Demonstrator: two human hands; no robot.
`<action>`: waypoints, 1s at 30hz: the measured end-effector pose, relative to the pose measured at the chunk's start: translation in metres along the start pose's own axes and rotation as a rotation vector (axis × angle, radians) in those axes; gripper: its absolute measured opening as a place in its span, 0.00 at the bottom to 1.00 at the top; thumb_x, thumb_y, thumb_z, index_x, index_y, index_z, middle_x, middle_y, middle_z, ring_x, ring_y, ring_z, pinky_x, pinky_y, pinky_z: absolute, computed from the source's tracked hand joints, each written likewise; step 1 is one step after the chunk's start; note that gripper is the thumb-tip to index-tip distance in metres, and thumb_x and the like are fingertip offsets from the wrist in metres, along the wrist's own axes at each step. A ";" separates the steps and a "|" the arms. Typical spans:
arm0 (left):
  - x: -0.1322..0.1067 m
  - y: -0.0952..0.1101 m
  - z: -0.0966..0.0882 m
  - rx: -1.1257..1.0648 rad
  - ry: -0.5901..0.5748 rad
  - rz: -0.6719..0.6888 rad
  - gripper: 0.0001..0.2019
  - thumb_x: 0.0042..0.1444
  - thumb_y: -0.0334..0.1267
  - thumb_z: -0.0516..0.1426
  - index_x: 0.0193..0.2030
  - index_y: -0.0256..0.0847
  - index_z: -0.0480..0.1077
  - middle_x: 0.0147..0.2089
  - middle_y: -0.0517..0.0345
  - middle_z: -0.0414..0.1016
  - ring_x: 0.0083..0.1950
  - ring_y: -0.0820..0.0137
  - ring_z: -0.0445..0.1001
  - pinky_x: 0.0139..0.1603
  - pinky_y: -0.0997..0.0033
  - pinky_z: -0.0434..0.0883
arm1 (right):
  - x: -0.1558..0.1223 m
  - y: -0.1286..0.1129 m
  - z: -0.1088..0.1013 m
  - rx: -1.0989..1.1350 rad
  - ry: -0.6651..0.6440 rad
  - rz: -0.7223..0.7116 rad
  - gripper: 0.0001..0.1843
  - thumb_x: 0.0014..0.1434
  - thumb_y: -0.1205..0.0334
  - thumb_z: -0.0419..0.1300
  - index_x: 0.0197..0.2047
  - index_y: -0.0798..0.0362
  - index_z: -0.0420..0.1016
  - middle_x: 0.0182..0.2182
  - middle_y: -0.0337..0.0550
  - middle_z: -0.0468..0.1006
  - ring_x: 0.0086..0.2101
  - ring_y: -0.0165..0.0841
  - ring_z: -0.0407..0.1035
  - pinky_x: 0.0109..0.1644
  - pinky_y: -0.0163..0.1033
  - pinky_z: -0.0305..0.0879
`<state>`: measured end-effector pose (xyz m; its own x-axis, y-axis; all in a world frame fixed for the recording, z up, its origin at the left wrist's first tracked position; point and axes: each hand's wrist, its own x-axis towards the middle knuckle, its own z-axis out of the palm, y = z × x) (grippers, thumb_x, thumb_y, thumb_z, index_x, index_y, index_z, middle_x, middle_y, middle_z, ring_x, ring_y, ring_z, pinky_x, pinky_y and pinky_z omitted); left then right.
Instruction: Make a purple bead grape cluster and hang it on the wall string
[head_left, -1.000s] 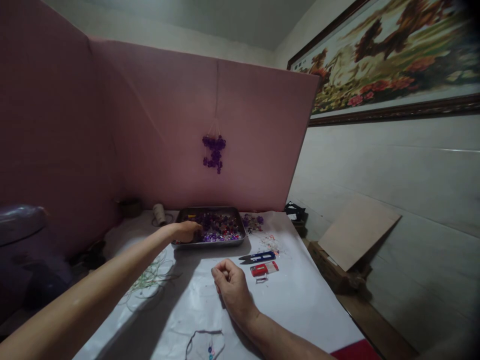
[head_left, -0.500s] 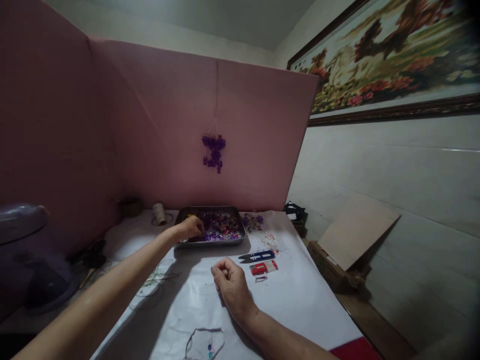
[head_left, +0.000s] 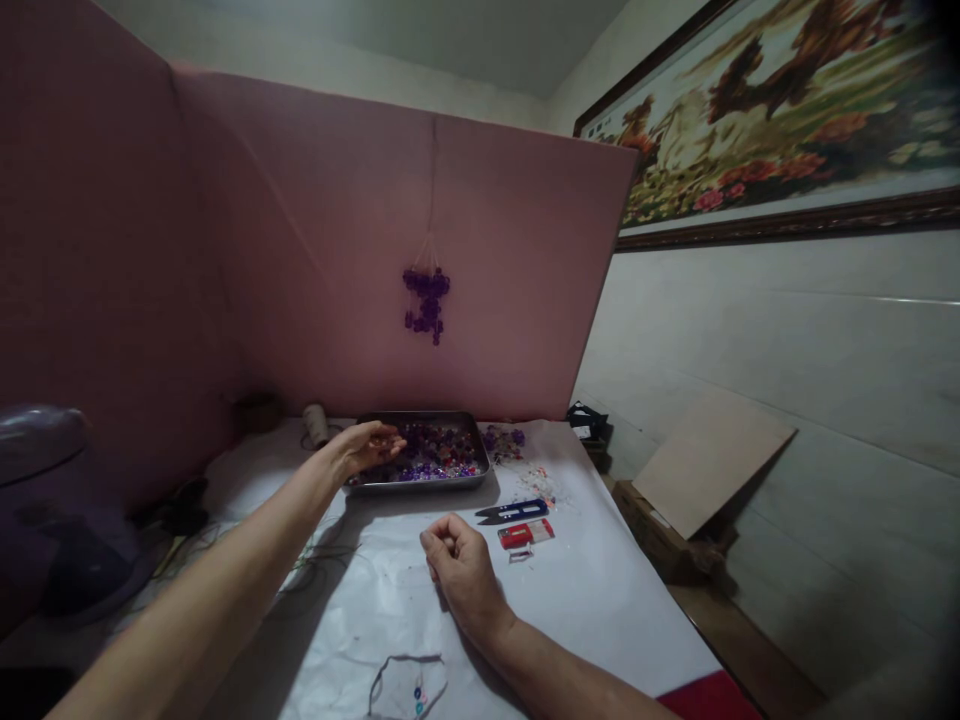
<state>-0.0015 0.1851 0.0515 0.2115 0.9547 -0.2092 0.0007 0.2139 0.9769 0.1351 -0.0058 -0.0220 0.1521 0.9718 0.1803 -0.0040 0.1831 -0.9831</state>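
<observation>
My left hand (head_left: 366,446) is stretched out over the left end of a metal tray (head_left: 465,479) full of purple and mixed beads. It is turned palm up with the fingers loosely curled; what lies in it is too small to make out. My right hand (head_left: 459,566) rests on the white table cover (head_left: 600,600) nearer to me, closed in a loose fist with thumb and forefinger pinched. Just right of it lie blue thread snips (head_left: 517,511) and a small red and white box (head_left: 527,534).
A purple bead ornament (head_left: 426,302) hangs on the pink partition. A twine spool (head_left: 315,424) stands left of the tray, loose beads (head_left: 505,440) right of it. A cord loop with beads (head_left: 409,688) lies at the near edge, green cords (head_left: 311,556) at left. Cardboard box (head_left: 660,535) beside the table.
My left hand has lifted out of the tray and turned palm up. My right hand has stayed in place.
</observation>
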 end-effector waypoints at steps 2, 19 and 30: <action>0.000 0.002 0.000 -0.134 -0.031 -0.098 0.06 0.56 0.24 0.53 0.30 0.34 0.68 0.29 0.48 0.74 0.32 0.67 0.78 0.36 0.70 0.77 | 0.001 0.001 0.000 -0.002 0.003 -0.006 0.10 0.56 0.57 0.58 0.27 0.53 0.65 0.15 0.30 0.61 0.17 0.25 0.53 0.21 0.31 0.48; 0.002 -0.008 -0.003 -0.444 -0.056 -0.179 0.25 0.52 0.15 0.50 0.56 0.31 0.66 0.40 0.41 0.78 0.34 0.58 0.81 0.34 0.65 0.77 | 0.002 0.003 0.000 -0.016 -0.010 0.003 0.09 0.56 0.58 0.56 0.28 0.53 0.64 0.15 0.30 0.61 0.18 0.25 0.54 0.22 0.31 0.49; 0.002 -0.012 0.003 -0.477 -0.038 -0.069 0.17 0.43 0.11 0.56 0.37 0.33 0.71 0.27 0.50 0.76 0.25 0.64 0.79 0.28 0.67 0.78 | 0.001 -0.001 0.000 -0.009 -0.010 0.011 0.08 0.56 0.59 0.56 0.28 0.53 0.64 0.15 0.30 0.61 0.18 0.25 0.54 0.22 0.31 0.49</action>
<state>0.0016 0.1840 0.0399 0.2622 0.9286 -0.2624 -0.4306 0.3560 0.8294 0.1354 -0.0048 -0.0210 0.1425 0.9751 0.1697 0.0028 0.1711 -0.9853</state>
